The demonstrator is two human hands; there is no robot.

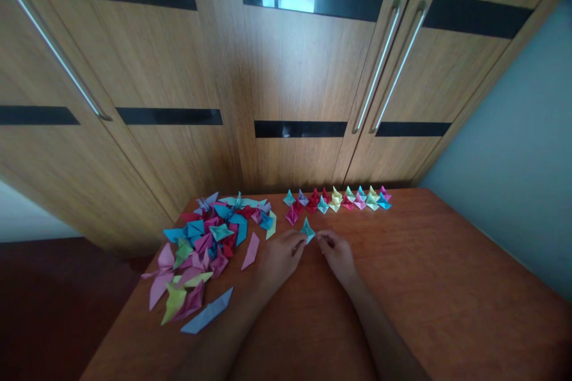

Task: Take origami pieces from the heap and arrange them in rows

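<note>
A small teal folded-paper piece (307,230), pointed at the top, is held up between my two hands over the table. My left hand (283,255) pinches its left side with thumb and fingertips. On the other side, my right hand (336,253) has its fingers closed at the piece's right corner. Behind it, two rows of small folded-paper pieces (335,199) in red, yellow, teal, pink and blue stand along the table's back edge. A pile of loose folded papers (214,232) in many colours lies left of my left hand, with a pink strip (251,251) nearest to it.
The brown wooden table (424,286) reaches back to a wooden wardrobe (295,71) with metal handles (379,65). A pale blue folded strip (208,312) lies near my left forearm. A bluish wall (513,149) rises beyond the table's right edge.
</note>
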